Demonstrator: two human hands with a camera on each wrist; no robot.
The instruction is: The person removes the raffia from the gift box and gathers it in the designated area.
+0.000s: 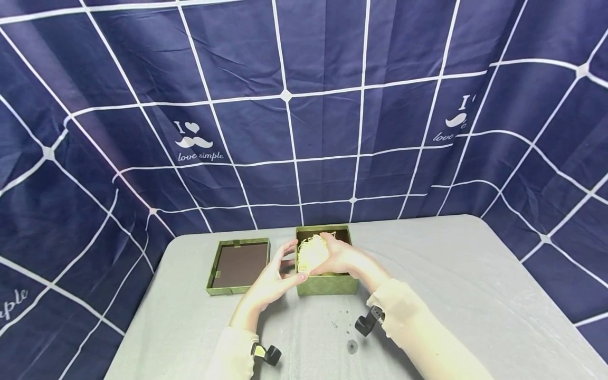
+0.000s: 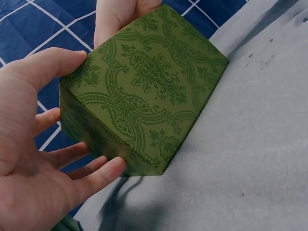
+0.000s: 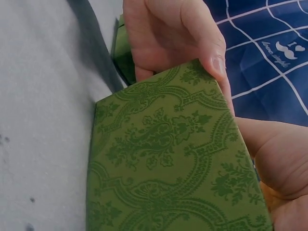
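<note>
In the head view a green box stands without its lid, with pale yellow shredded filler bunched at its left side. My left hand is at the box's left side. In the left wrist view its thumb touches the top front corner, and its loosely extended fingers lie along the side wall. My right hand reaches in over the rim and holds the filler between thumb and fingers; the front wall hides its fingertips in the wrist views. A damask pattern covers the box's front.
The matching green lid lies left of the box, its dark inside facing up. Grey cloth covers the table. A dark blue curtain with white lines hangs behind and on both sides.
</note>
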